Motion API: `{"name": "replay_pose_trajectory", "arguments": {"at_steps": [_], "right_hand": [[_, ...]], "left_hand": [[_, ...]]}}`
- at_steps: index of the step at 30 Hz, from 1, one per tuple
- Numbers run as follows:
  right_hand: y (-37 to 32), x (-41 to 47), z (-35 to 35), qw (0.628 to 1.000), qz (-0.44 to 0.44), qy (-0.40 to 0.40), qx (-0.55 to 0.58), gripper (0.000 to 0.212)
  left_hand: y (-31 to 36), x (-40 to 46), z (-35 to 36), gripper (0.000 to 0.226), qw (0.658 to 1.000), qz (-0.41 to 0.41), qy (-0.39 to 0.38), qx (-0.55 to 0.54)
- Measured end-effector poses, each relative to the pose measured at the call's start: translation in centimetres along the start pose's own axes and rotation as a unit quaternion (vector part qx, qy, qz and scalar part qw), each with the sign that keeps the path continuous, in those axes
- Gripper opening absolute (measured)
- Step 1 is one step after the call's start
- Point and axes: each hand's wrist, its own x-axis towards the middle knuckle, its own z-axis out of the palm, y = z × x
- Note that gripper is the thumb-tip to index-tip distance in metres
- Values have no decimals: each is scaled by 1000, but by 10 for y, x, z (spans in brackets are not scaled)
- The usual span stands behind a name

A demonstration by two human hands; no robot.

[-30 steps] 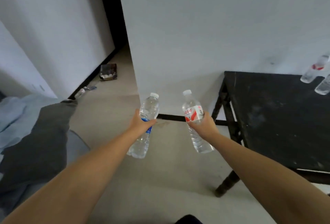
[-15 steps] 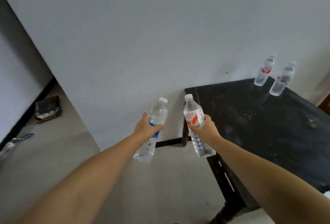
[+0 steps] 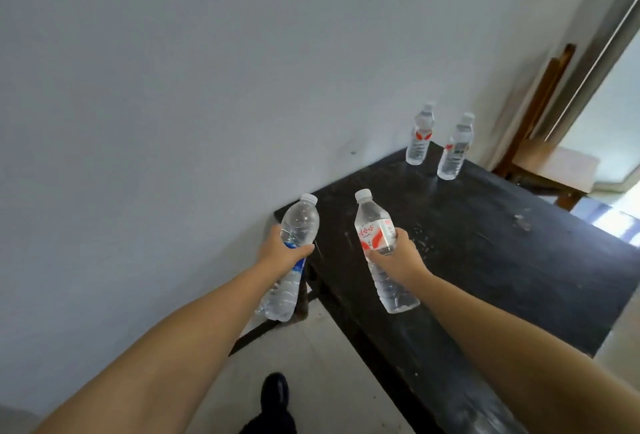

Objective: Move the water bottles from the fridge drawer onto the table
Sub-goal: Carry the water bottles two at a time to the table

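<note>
While my left hand (image 3: 282, 251) grasps the blue-labelled bottle (image 3: 289, 260) just off the black table's (image 3: 502, 260) left edge, my right hand (image 3: 398, 257) grasps the red-labelled bottle (image 3: 375, 229) above the tabletop. Both bottles tilt; set down crooked, I judge they could topple toward the 2 bottles (image 3: 420, 135) at the far corner, or the left one could miss the edge.

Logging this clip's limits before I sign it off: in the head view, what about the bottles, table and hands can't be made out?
- Fridge drawer: out of frame.
- Black wooden table: near end cut off by the bottom edge.
- Clear blue-labelled plastic bottle: label mostly covered by the left hand grip.
- Clear red-labelled plastic bottle: right hand covers its middle; print too small.
- Two far clear upright bottles: blurred, labels unreadable.
</note>
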Motion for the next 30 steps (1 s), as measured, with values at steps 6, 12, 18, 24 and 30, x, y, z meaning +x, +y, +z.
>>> {"name": "replay_pose_trajectory", "arguments": {"at_steps": [6, 12, 18, 24, 30], "right_hand": [[4, 65, -36, 991, 79, 105, 36, 70], [-4, 99, -61, 955, 149, 249, 65, 69], [16, 110, -93, 908, 222, 342, 96, 65], [47, 126, -137, 875, 249, 402, 107, 66], [87, 165, -204, 858, 254, 435, 102, 66]], "left_hand": [[58, 115, 35, 63, 989, 78, -113, 46], [124, 201, 74, 62, 965, 138, -209, 77], [167, 228, 142, 63, 933, 180, -298, 92], [201, 236, 213, 62, 916, 236, -318, 62], [250, 261, 304, 67, 901, 220, -374, 20]]}}
